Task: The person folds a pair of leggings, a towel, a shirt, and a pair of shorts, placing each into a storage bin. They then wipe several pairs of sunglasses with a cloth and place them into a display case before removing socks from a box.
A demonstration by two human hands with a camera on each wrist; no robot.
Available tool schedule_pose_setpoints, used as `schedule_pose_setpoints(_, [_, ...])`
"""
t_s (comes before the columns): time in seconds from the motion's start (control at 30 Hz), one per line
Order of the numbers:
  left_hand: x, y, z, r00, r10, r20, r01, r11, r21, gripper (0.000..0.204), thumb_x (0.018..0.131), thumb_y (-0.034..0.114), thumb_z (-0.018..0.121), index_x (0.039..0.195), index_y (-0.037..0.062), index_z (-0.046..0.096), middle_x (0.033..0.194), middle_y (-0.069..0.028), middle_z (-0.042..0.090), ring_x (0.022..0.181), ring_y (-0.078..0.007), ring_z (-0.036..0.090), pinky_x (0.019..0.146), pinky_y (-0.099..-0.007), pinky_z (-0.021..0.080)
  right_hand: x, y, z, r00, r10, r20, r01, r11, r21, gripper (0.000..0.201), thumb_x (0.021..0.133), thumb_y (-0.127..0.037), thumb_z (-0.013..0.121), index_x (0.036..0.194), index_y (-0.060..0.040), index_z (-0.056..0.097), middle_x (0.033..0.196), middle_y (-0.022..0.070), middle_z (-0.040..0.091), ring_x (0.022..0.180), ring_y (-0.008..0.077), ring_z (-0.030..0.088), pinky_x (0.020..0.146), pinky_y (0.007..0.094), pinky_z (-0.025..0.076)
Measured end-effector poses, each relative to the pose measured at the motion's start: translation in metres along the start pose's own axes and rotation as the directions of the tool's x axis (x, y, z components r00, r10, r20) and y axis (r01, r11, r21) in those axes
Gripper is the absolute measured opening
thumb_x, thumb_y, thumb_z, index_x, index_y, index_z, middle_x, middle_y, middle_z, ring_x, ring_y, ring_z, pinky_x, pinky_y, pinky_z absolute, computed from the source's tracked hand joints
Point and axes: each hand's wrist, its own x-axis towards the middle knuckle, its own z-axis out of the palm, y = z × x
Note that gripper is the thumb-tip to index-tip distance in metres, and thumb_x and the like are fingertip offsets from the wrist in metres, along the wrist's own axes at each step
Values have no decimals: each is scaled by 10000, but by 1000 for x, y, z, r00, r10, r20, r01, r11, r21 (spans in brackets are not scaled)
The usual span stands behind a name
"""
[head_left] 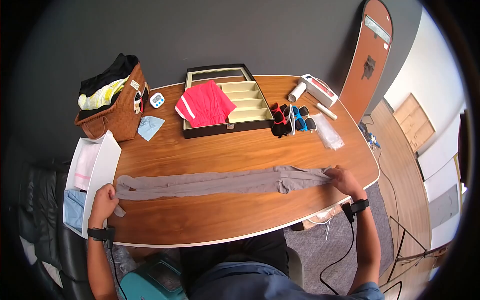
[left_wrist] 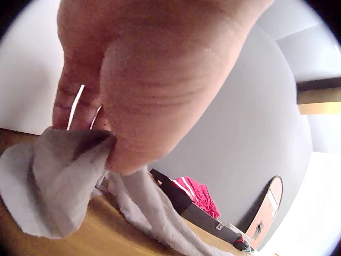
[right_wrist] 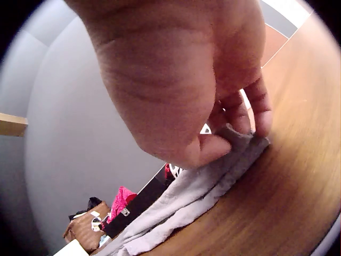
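Note:
A long grey cloth (head_left: 225, 183) lies stretched lengthwise across the wooden table, narrow and slightly wrinkled. Its left end is pinched by my left hand (head_left: 103, 202), beside the white box. At the right end, near the table edge, my right hand (head_left: 345, 181) pinches the cloth between thumb and fingers. In the left wrist view a flap of the cloth (left_wrist: 48, 186) hangs over from the left hand (left_wrist: 144, 80). The right wrist view shows the cloth (right_wrist: 186, 197) running away from the right hand's fingertips.
White box (head_left: 111, 155) with folded cloths at left; brown basket (head_left: 122, 112) of clothes, timer (head_left: 157, 100) and blue cloth (head_left: 150, 127) behind. A compartment case (head_left: 250, 123) holds a red garment (head_left: 206, 104). Sunglasses (head_left: 301, 120), a plastic bag (head_left: 327, 132) and a white roll (head_left: 297, 92) stand right.

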Motion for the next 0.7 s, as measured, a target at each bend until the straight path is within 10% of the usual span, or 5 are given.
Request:
schedule_pose_setpoints(0.13, [1, -7, -1, 988, -1, 152, -4, 999, 32, 166, 650, -31, 635, 726, -1, 491, 671, -148, 545, 635, -285, 568, 587, -369, 454, 2, -19, -2, 985, 86, 148, -82, 996, -33, 628, 726, 12, 517, 1348, -71, 527, 1187, 214, 635, 1083, 397, 605, 988, 419, 454])
schedule_pose_setpoints(0.37, [16, 8, -1, 968, 31, 250, -87, 973, 216, 174, 634, -11, 657, 716, 1, 504, 722, -189, 597, 712, -373, 601, 616, -412, 472, 9, -23, -12, 970, 152, 191, -126, 982, -142, 707, 696, -14, 578, 1388, -129, 489, 1014, 199, 671, 967, 378, 635, 845, 431, 506])
schedule_pose_setpoints(0.5, [14, 22, -16, 1000, 23, -4, -22, 977, 214, 161, 660, -33, 633, 729, 5, 493, 708, -188, 564, 689, -388, 577, 603, -428, 457, 1, -14, -25, 988, 121, -94, -123, 992, -8, 403, 699, 2, 583, 1098, -44, 625, 886, 150, 614, 819, 321, 613, 774, 386, 506])
schedule_pose_setpoints(0.7, [-24, 10, -18, 998, -42, 55, 31, 981, 193, 161, 654, -42, 625, 739, 7, 498, 699, -180, 537, 672, -373, 562, 595, -434, 441, -36, 7, -21, 962, 22, -272, 9, 994, 112, 99, 690, 22, 586, 782, 8, 620, 843, 115, 568, 810, 260, 581, 747, 321, 484])
